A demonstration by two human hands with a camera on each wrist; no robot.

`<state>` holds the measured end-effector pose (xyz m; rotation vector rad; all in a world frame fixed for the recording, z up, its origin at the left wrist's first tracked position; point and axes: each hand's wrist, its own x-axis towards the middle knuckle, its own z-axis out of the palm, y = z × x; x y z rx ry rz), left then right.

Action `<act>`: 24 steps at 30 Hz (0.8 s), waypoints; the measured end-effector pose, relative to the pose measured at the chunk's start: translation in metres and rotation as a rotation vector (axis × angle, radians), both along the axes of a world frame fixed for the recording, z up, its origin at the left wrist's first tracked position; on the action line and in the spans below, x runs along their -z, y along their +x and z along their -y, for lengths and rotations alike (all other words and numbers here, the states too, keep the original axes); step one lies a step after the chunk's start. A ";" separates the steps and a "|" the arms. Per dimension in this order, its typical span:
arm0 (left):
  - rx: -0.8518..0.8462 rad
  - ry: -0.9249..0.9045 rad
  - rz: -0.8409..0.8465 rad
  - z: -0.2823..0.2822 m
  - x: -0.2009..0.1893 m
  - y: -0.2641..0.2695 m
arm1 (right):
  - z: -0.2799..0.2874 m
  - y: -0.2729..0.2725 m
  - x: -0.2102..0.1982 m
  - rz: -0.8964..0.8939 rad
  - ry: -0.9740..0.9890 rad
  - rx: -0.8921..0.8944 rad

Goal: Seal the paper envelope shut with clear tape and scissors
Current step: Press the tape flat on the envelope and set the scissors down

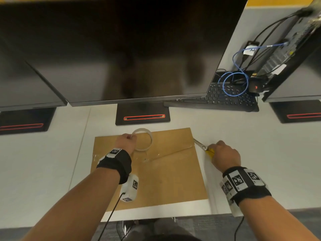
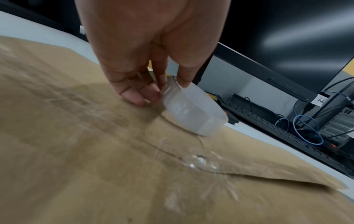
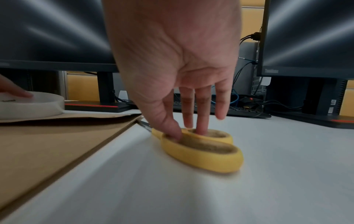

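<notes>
Two hands are engaged: the left hand pinches the translucent clear-tape roll on the flat brown paper envelope; the right hand grips the yellow-handled scissors lying on the white worktop just right of the envelope, blades pointing toward the flap.

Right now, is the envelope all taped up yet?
Partly. Shiny clear tape already covers the flap tip of the envelope. The left hand pinches the tape roll on it; the right hand has fingers in the yellow scissors lying on the desk. Whether more strips are needed, I can't tell.
</notes>
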<state>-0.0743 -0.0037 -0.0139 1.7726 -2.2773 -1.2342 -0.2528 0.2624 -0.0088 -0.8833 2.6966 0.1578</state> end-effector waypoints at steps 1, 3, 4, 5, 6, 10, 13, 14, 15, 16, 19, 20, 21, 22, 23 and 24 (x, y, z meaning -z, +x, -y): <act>0.012 -0.010 -0.022 -0.002 0.000 0.001 | 0.004 0.002 -0.004 -0.019 -0.033 0.014; 0.075 -0.088 -0.043 -0.005 -0.001 0.005 | 0.016 0.007 -0.014 -0.020 -0.170 0.006; 0.131 -0.166 -0.030 -0.006 -0.002 0.009 | 0.024 0.012 -0.018 -0.002 -0.247 -0.030; 0.189 -0.251 -0.025 -0.008 -0.002 0.013 | 0.034 0.018 -0.022 0.031 -0.314 -0.084; 0.242 -0.323 -0.053 -0.009 -0.002 0.018 | 0.046 0.027 -0.026 0.079 -0.371 -0.153; 0.582 -0.376 -0.077 -0.015 0.002 0.042 | 0.091 0.073 -0.026 0.259 -0.442 -0.447; 0.780 -0.335 -0.018 -0.015 0.008 0.066 | 0.115 0.108 -0.010 0.349 -0.412 -0.556; 0.824 -0.331 -0.003 -0.015 0.011 0.074 | 0.121 0.119 -0.002 0.349 -0.401 -0.584; 0.860 -0.335 0.002 -0.016 0.013 0.081 | 0.125 0.127 0.006 0.347 -0.388 -0.607; 0.892 -0.334 0.006 -0.017 0.016 0.088 | 0.128 0.133 0.013 0.341 -0.362 -0.621; 0.975 -0.338 0.020 -0.020 0.028 0.103 | 0.130 0.143 0.020 0.243 -0.349 -0.640; 0.997 -0.336 0.060 -0.020 0.030 0.106 | 0.128 0.143 0.021 0.206 -0.366 -0.645; 1.020 -0.332 0.107 -0.021 0.031 0.108 | 0.125 0.142 0.023 0.154 -0.400 -0.645; 1.042 -0.322 0.144 -0.019 0.032 0.110 | 0.123 0.143 0.025 0.122 -0.447 -0.644; 1.060 -0.316 0.168 -0.016 0.032 0.112 | 0.122 0.144 0.027 0.109 -0.473 -0.656; 1.077 -0.318 0.198 -0.014 0.032 0.111 | 0.121 0.144 0.029 0.093 -0.493 -0.666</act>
